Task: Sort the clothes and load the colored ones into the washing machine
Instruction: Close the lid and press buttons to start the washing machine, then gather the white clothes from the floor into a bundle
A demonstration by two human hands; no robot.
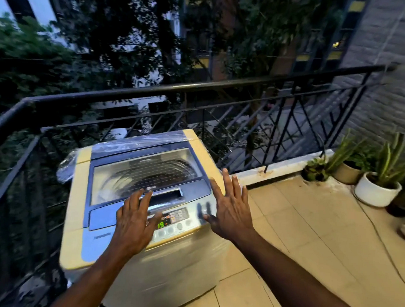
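A cream top-loading washing machine [79, 219] stands on a balcony with its clear lid [145, 176] down. Its control panel [177, 219] is lit and shows green digits. My left hand [134, 220] hovers flat over the front of the lid and the left part of the panel, fingers spread, holding nothing. My right hand [232, 209] hangs open over the machine's right front corner, palm down, also empty. No clothes show outside the machine; through the lid the drum looks blurred and I cannot tell what is in it.
A black metal railing [200, 86] runs behind and to the left of the machine. Potted plants [377, 187] stand at the right by a grey wall. A cable [385, 245] trails over the beige tiled floor [310, 231]. Plastic wrap [65, 168] covers the machine's back.
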